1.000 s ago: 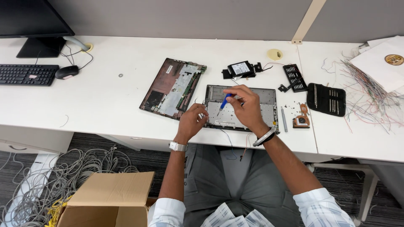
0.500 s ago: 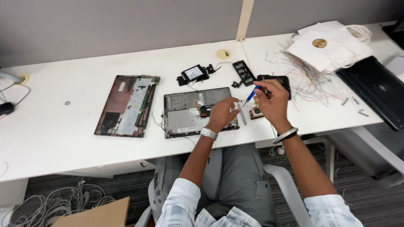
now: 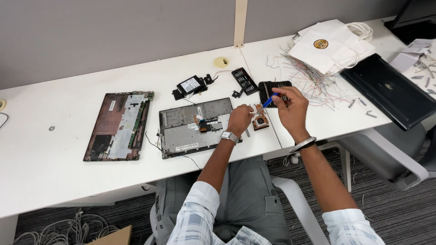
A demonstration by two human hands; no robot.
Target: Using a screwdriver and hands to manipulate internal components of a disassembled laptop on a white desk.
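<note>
Bench (image 3: 54, 177) first, white and wide across the view, loaded with parts. Closed black laptop (image 3: 391, 90) out at two o'clock, white paper bags (image 3: 334, 45) just above it at one, tangle of thin coloured wires (image 3: 313, 81) spilling between them. Opened laptop base (image 3: 119, 125) with bare board at nine o'clock. Dead centre, stripped keyboard chassis (image 3: 193, 127), underside up, ribbon connectors showing. Black battery pack (image 3: 190, 85) at twelve, black bit holder (image 3: 244, 80) just right of it, dark bit case (image 3: 269, 90) beside that. Small copper fan and heatsink (image 3: 260, 121) lying just right of the chassis, between both hands. Left hand (image 3: 240, 119), watch on the wrist, curled loosely, fingers resting on the chassis' right edge, pinning it; holding nothing as far as can be seen. Right hand (image 3: 290, 106), bracelet on the wrist, pinched narrow around a blue-handled screwdriver (image 3: 270, 100), tip angled down toward seven o'clock, over the heatsink. Contact of tip with heatsink: cannot tell.
</note>
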